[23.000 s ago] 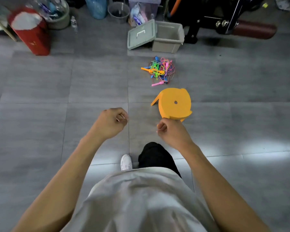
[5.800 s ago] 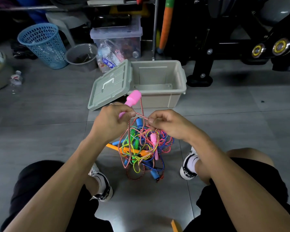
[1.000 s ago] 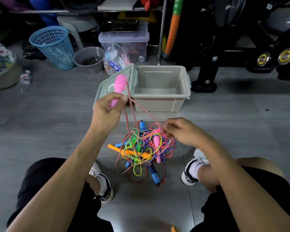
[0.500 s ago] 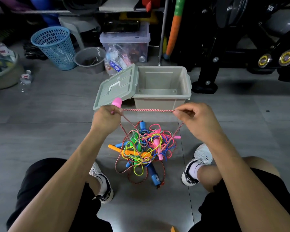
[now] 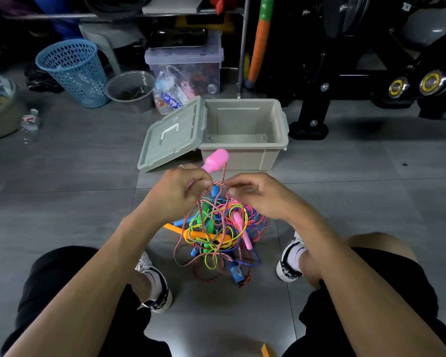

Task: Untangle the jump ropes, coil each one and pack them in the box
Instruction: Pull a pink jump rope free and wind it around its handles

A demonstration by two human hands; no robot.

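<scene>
Your left hand [image 5: 177,191] is clenched round the shaft of a pink jump-rope handle [image 5: 215,160], whose fat end sticks up and away from you, and your right hand [image 5: 258,195] pinches the red-and-white braided cord [image 5: 218,183] just beside it, so a short loop arches between the two hands. Holding it this way looks meant to keep the freed end high and taut while you feed cord out of the knot. Below your hands, partly lifted and partly on the grey tile floor [image 5: 358,202], hangs the tangle of jump ropes [image 5: 216,233]: green, yellow, blue and pink cords with an orange handle [image 5: 206,235] and a blue handle [image 5: 236,273] caught in it. No rope is coiled yet. The open beige box [image 5: 242,155] stands just beyond your hands, holding nothing, its lid [image 5: 173,132] leaning on its left rim. You have open floor to left and right of the tangle for laying out cord; your shoes [image 5: 290,261] flank it closely, so loose loops could snag there. A blue mesh basket [image 5: 74,73] stands well apart at far left.
</scene>
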